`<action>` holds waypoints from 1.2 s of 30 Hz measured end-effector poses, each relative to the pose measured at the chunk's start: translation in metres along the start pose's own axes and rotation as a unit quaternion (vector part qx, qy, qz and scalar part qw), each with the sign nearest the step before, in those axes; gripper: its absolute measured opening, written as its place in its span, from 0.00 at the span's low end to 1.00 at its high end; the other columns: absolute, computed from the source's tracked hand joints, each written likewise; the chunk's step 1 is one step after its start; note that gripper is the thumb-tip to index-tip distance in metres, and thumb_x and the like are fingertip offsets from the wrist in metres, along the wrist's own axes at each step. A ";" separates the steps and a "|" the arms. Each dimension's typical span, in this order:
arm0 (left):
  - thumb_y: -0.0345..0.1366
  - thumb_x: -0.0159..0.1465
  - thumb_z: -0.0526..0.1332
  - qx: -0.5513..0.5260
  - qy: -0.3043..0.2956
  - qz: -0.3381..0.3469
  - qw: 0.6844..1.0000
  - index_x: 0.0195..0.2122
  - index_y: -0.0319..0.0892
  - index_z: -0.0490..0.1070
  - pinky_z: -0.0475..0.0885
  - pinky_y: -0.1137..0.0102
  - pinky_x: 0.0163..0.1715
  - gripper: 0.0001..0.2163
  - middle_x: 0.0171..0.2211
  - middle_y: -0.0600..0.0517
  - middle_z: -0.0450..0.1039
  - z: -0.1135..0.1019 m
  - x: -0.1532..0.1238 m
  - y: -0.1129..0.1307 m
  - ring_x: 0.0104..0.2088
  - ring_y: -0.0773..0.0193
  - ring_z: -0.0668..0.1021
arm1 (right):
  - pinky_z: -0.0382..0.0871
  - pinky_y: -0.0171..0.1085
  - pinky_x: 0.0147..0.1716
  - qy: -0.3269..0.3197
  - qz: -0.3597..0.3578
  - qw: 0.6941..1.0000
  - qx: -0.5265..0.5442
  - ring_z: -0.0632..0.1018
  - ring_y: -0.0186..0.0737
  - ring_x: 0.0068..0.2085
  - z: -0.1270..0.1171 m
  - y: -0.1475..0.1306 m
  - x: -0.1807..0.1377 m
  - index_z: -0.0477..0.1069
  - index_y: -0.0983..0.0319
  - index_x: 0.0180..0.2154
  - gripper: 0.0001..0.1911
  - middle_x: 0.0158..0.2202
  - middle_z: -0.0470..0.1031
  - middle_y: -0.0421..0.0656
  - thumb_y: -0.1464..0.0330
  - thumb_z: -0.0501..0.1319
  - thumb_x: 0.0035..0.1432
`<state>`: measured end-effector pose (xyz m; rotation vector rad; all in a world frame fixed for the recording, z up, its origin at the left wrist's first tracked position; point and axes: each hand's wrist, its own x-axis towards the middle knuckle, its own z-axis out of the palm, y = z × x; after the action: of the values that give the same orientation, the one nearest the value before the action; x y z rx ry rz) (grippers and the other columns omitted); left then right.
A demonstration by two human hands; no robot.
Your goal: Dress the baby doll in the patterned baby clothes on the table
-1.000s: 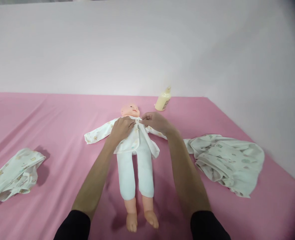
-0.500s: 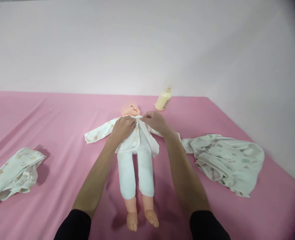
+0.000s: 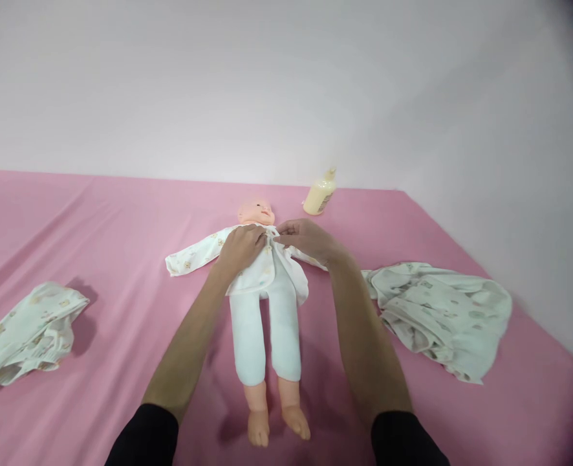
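Note:
A baby doll (image 3: pixel 256 211) lies on its back, its head toward the wall and its bare feet toward me. It wears white trousers (image 3: pixel 248 333) and a white patterned baby shirt (image 3: pixel 253 277), whose sleeves reach out to both sides. My left hand (image 3: pixel 242 249) rests on the chest with curled fingers closed at the shirt's front edge. Just across from it, the fingertips of my right hand (image 3: pixel 308 238) are at the other front edge, close under the collar. The fastening between my fingertips is too small to make out. Below, the shirt's right-hand front panel hangs loose.
Right of the doll's head stands a pale yellow pump bottle (image 3: pixel 319 194). Crumpled patterned baby clothes (image 3: pixel 446 314) lie at the right, and another patterned garment (image 3: pixel 32 333) at the left. A pink sheet (image 3: pixel 136 226) covers the surface, which meets white walls behind and at right.
My right hand has shifted slightly to the right, its fingers now less curled. My left hand stays on the doll's chest. The view has moved a little.

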<state>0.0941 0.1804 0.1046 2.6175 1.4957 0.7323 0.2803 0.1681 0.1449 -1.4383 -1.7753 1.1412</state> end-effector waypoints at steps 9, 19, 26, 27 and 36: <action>0.31 0.68 0.52 -0.001 0.011 0.006 1.000 0.37 0.41 0.75 0.67 0.68 0.35 0.11 0.39 0.49 0.78 0.000 0.001 -0.001 0.37 0.59 0.77 | 0.67 0.33 0.35 -0.010 -0.004 1.000 0.014 0.75 0.37 0.35 0.000 0.004 0.004 0.77 0.62 0.34 0.06 0.34 0.78 0.42 0.68 0.64 0.52; 0.31 0.69 0.54 0.036 0.038 0.020 0.998 0.36 0.41 0.76 0.67 0.68 0.35 0.11 0.36 0.48 0.77 0.005 0.001 0.001 0.35 0.60 0.76 | 0.68 0.33 0.34 0.003 0.000 0.999 0.042 0.75 0.36 0.34 0.000 0.003 0.003 0.77 0.62 0.33 0.06 0.33 0.78 0.42 0.68 0.64 0.52; 0.31 0.69 0.55 0.074 0.081 0.054 0.992 0.35 0.39 0.75 0.67 0.66 0.39 0.10 0.34 0.49 0.76 0.018 0.002 -0.003 0.35 0.60 0.76 | 0.68 0.33 0.31 0.093 0.010 0.995 0.035 0.76 0.37 0.31 0.002 0.007 0.008 0.76 0.64 0.33 0.05 0.29 0.77 0.43 0.69 0.63 0.53; 0.30 0.69 0.54 0.079 0.088 0.055 0.991 0.35 0.40 0.75 0.67 0.66 0.39 0.10 0.34 0.49 0.76 0.019 0.002 -0.003 0.35 0.60 0.76 | 0.68 0.33 0.30 0.102 0.007 0.994 0.024 0.76 0.37 0.31 0.004 0.007 0.010 0.76 0.64 0.33 0.06 0.29 0.77 0.43 0.69 0.63 0.53; 0.33 0.71 0.53 0.096 0.136 0.084 0.982 0.42 0.40 0.74 0.67 0.64 0.40 0.10 0.35 0.49 0.75 0.026 -0.002 -0.002 0.37 0.57 0.76 | 0.65 0.33 0.29 0.113 -0.040 0.991 -0.064 0.75 0.36 0.30 0.014 0.003 0.008 0.77 0.63 0.35 0.08 0.30 0.78 0.41 0.67 0.62 0.55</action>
<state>0.1023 0.1844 0.0803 2.9157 1.4861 1.0499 0.2674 0.1725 0.1351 -1.4908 -1.7551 0.8013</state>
